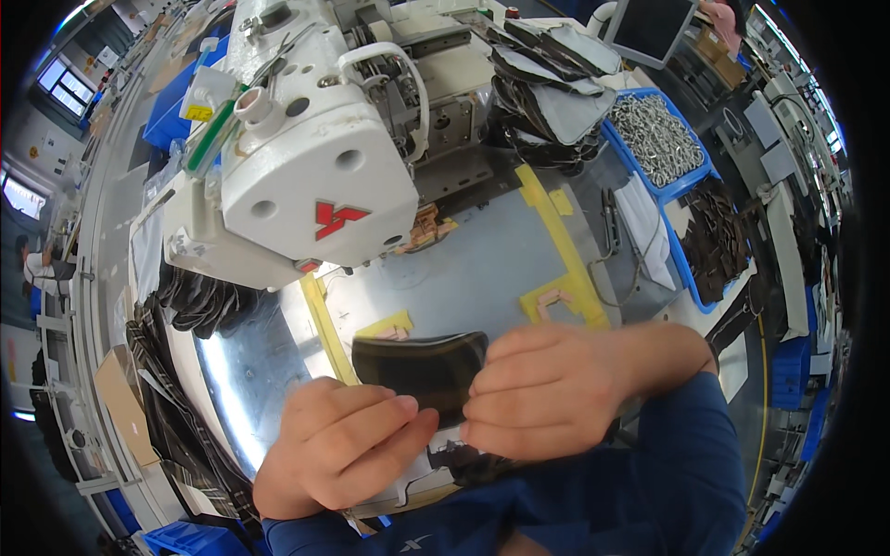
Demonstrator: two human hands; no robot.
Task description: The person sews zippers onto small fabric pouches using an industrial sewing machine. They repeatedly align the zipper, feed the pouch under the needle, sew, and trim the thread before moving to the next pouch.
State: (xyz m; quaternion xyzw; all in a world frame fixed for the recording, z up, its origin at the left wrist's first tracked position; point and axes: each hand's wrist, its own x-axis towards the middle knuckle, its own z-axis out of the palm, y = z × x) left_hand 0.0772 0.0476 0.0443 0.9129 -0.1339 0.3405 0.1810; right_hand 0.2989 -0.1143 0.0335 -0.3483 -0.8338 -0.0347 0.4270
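Note:
A dark, slightly glossy panel [415,363] is held up between my hands, its far edge bowed. My left hand [348,440] pinches its near left corner with curled fingers. On the other side, my right hand [552,389] closes its bent fingers around the right edge. Below the panel lies a metal work plate [464,278] with yellow tape [556,232] along its sides and small tan corner pieces [554,301]. Just beyond, the white head of a sewing machine [320,185] overhangs the plate's left part.
Stacked dark and grey fabric pieces [556,88] lie at the back right. Blue bins hold metal rings or hooks [654,141] and brown strips [716,241]. Snips [610,222] rest beside a white cloth [646,232]. Plaid fabric [171,398] hangs at the left.

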